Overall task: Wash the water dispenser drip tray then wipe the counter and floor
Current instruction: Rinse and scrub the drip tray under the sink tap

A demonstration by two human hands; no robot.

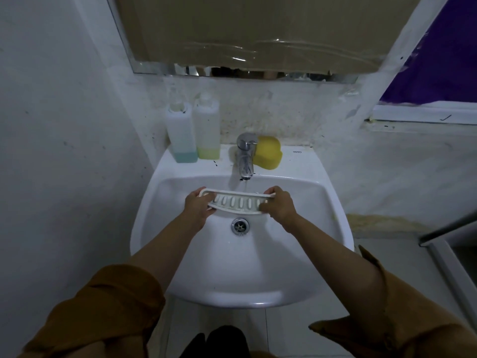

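Observation:
A white slotted drip tray [237, 202] is held level over the basin of a white sink [296, 254], just under the chrome tap [245, 157]. A thin stream of water runs from the tap onto the tray's far edge. My left hand [198, 206] grips the tray's left end, fingers curled round it. My right hand [280, 205] grips the right end the same way. The drain [240, 226] lies below the tray.
A yellow sponge [268, 155] sits on the sink ledge right of the tap. Two plastic bottles, one with blue liquid [181, 136] and one with yellow-green liquid [207, 130], stand at the ledge's left. A covered mirror hangs above; tiled floor lies below.

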